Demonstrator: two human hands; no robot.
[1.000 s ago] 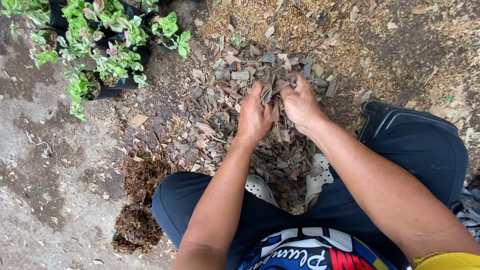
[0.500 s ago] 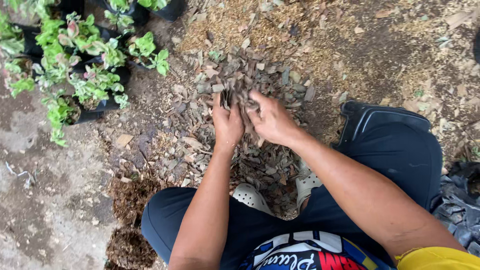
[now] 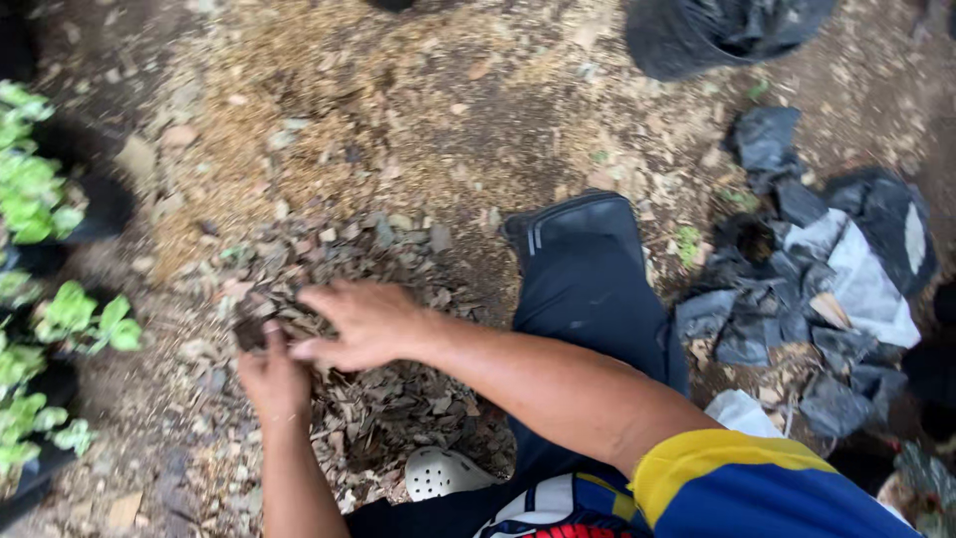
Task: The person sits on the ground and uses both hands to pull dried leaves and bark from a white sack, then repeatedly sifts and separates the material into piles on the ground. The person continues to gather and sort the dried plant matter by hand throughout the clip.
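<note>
A heap of dry brown leaves and bark chips (image 3: 388,399) lies on the dirt ground between my legs. My left hand (image 3: 271,374) is low in the heap, fingers curled around a clump of leaves (image 3: 257,324). My right hand (image 3: 363,321) reaches across from the right and presses flat on the same clump, touching the left hand. Both hands together hold the clump at the heap's left edge.
Small green potted plants (image 3: 40,339) stand along the left edge. Crumpled black plastic bags (image 3: 817,289) lie at the right, and a larger black bag (image 3: 717,30) at the top. My dark trouser leg (image 3: 588,289) and a white clog (image 3: 438,473) flank the heap.
The view has swung to the right, so the plants slid to the left edge and the black bags came into sight. Both hands stayed together on the leaf clump.
</note>
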